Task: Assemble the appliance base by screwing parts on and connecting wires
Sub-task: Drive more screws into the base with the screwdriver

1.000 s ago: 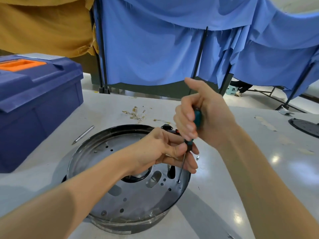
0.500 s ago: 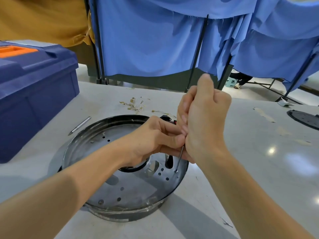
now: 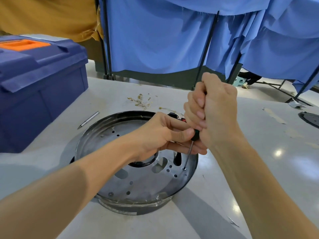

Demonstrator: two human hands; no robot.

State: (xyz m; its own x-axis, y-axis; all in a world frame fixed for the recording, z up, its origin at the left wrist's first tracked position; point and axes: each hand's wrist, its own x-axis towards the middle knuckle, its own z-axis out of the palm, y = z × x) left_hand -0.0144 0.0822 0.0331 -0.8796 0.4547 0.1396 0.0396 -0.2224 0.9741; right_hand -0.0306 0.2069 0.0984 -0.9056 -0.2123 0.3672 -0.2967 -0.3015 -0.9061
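Observation:
A round metal appliance base (image 3: 138, 183) with several holes lies on the white table. My right hand (image 3: 215, 111) grips the handle of a screwdriver (image 3: 189, 149), which stands nearly upright with its tip on a screw (image 3: 184, 168) near the base's right rim. My left hand (image 3: 165, 133) reaches over the base, its thumb and fingers pinching the screwdriver just below the handle. A black and red part (image 3: 179, 118) shows behind my hands at the base's far rim.
A blue toolbox (image 3: 39, 87) with an orange handle stands at the left. A metal bit (image 3: 88, 119) lies beside the base. Small brass terminals and wires (image 3: 141, 100) lie further back. A dark disc (image 3: 310, 119) sits at the right edge. Blue curtains hang behind.
My right hand has turned around the screwdriver handle, its fingers closing over it. The screwdriver tip stays on the same screw, and my left hand keeps steadying the shaft.

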